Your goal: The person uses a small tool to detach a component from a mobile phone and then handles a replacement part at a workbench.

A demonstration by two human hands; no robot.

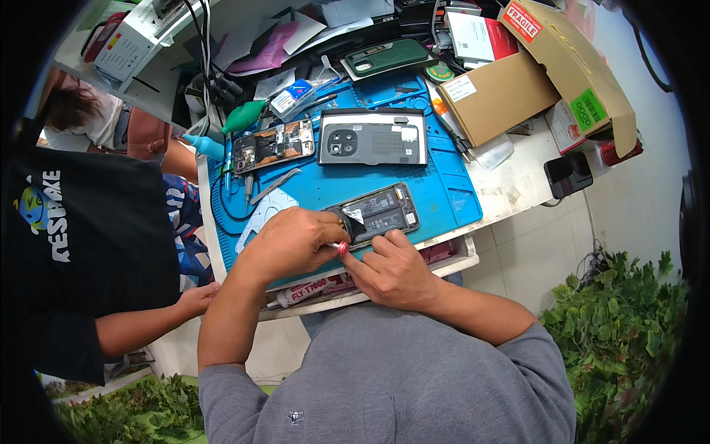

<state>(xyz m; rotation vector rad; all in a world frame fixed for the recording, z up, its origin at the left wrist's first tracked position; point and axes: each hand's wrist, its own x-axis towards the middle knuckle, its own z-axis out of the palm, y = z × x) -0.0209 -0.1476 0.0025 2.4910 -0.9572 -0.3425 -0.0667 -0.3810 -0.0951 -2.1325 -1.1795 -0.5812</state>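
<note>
My left hand is closed on a slim tool with a red end, over the left part of an opened phone with its dark inner parts showing. My right hand has bent fingers gripping the phone's near edge. The phone lies on a blue work mat. Behind it are a boxed phone back panel and a disassembled phone. Tweezers and a white patterned plate lie to the left. The tool's tip is hidden by my left hand.
Cardboard boxes, a green case, a blower bulb, cables and papers crowd the back. A black device sits at the right. An open drawer holds tubes below. A person in a black top stands left, hand by the desk.
</note>
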